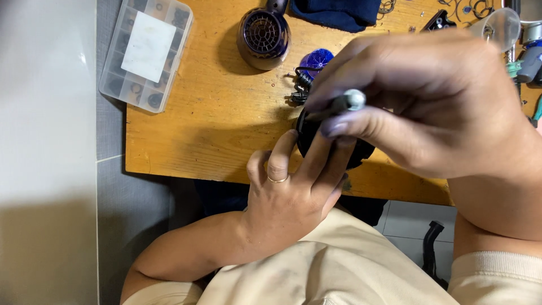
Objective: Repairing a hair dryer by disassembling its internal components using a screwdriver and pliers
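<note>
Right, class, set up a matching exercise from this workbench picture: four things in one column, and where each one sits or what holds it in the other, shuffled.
Things
1. clear parts box
2. hair dryer body
3. dark blue cloth
4. thin tool

Places
A. pinched in the right hand
B. far left corner of the wooden table
C. at the top edge, right of the grille
D. top middle, round grille facing up

Pairs: 1-B, 2-D, 3-C, 4-A

The left hand steadies a round black part at the table's near edge.
</note>
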